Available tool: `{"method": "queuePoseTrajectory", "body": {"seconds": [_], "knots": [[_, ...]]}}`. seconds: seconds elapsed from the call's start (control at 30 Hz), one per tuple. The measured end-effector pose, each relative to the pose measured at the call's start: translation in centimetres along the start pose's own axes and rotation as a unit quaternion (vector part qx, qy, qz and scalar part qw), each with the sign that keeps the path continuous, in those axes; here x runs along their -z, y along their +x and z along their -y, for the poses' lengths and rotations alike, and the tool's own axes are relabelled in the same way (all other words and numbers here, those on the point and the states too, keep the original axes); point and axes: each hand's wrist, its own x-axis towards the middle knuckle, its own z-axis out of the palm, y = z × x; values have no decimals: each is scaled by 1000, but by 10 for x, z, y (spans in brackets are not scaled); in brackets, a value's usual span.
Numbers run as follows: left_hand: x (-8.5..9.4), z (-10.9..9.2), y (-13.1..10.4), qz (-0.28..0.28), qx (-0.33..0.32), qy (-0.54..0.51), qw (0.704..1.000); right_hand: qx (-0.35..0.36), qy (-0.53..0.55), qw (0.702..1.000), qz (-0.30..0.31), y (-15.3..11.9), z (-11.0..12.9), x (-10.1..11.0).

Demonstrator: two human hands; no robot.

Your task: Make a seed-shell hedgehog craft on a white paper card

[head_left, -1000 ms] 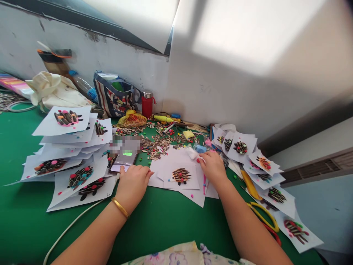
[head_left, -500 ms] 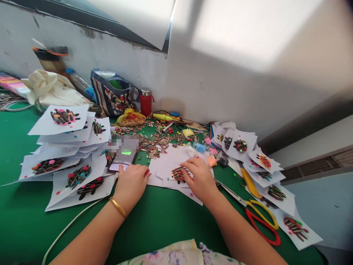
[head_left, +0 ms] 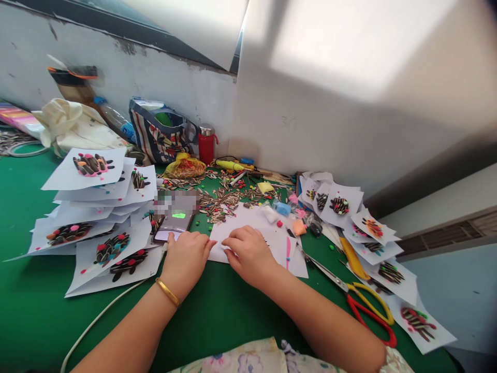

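White paper sheets (head_left: 250, 220) lie in the middle of the green table. My left hand (head_left: 188, 259) rests at their left edge, fingers together and thumb and fingertips closed near the paper corner; what they hold, if anything, is too small to tell. Over the sheets' left part is my right hand (head_left: 250, 254), its fingers bent and a little apart, with nothing visible between them. It covers most of a seed figure, of which only a few dark tips show. A pink strip (head_left: 288, 253) with a blue dot is on the paper right of it.
A phone (head_left: 174, 225) with a white cable lies left. Piles of seed-decorated cards (head_left: 93, 199) stand at left, more cards (head_left: 390, 272) at right. Red-and-yellow scissors (head_left: 367, 300) lie right. Behind are loose seeds (head_left: 221, 202), clay packets (head_left: 282, 208), a red flask (head_left: 206, 146) and a bag (head_left: 155, 129).
My right hand has moved left across the paper and now covers the seed figure. The pink strip and a red ball have come into view. My left hand is nearly unchanged.
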Motion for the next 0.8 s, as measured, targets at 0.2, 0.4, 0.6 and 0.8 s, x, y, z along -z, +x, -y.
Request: {"method": "queuePoseTrajectory", "body": {"seconds": [0.2,0.4,0.6,0.8], "knots": [[0,1,0,-5,-2,-4,1000,7,-2,1000,8,2,3,-2],[-3,1,0,-8,3,-2,1000,4,1,1000,9,0,3,-4],[-4,3,0,-8,4,-12,1000,-3,6,1000,7,-1,3,-4],[2,1,0,8,0,-17,1000,-34,23,999,-20,-11,-7,6]]}}
